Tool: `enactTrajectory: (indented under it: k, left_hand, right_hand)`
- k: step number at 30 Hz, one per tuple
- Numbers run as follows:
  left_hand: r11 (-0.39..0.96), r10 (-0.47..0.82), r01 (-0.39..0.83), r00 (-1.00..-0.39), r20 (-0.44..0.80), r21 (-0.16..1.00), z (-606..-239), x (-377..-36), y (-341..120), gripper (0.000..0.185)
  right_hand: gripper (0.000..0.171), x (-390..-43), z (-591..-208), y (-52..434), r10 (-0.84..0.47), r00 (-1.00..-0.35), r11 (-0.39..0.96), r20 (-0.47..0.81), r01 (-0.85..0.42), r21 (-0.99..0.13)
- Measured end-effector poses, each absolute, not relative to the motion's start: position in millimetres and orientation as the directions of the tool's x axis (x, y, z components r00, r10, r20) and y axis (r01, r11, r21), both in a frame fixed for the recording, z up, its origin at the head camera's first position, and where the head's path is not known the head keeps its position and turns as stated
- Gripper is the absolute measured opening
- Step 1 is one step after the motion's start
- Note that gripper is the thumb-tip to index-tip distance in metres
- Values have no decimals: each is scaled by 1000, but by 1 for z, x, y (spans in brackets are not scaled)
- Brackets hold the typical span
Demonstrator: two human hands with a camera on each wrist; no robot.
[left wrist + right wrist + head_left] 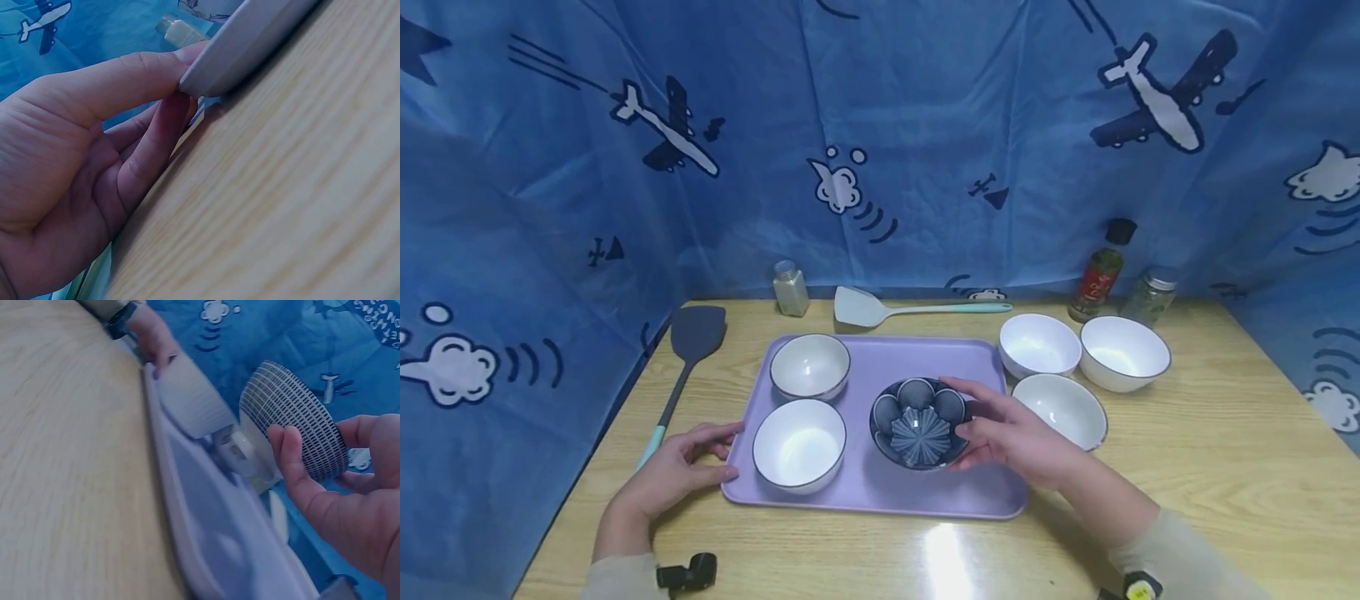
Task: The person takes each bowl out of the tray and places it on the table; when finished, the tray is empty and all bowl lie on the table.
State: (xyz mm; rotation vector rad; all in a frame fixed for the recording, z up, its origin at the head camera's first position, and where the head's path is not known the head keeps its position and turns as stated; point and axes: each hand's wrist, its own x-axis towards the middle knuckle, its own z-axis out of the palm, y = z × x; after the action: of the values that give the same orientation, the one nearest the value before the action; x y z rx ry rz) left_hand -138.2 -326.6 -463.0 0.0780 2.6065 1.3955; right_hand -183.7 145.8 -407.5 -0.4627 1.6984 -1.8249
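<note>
The right hand (1015,433) curls its fingers round the dark patterned bowl (917,422), holding it over the tray (880,367). The left hand (673,471) pinches the tray's near-left corner, steadying it.

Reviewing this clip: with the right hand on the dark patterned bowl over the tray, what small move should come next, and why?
Probably lower the dark patterned bowl flat onto the purple tray and let go. The right hand grips its rim, the right wrist view shows it tilted, and the left hand holds the tray's corner beside two white bowls already on it.

No legible text or labels anywhere
</note>
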Motion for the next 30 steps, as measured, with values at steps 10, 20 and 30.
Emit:
enactTrajectory:
  k: [10,20,30]
  left_hand:
    - [563,130,-46,-981,-143,825,-462,-139,-328,66]
    - [564,118,-64,-980,-157,823,-461,-138,-327,68]
    - [556,131,-51,-980,-149,829,-461,-138,-326,67]
  right_hand:
    - [69,-178,-387,171,-661,-747,-35,-75,130,-991]
    - [66,-172,-372,204,-610,-790,-21,-64,97,-995]
    - [63,-168,-366,250,-648,-760,-91,53,8,-996]
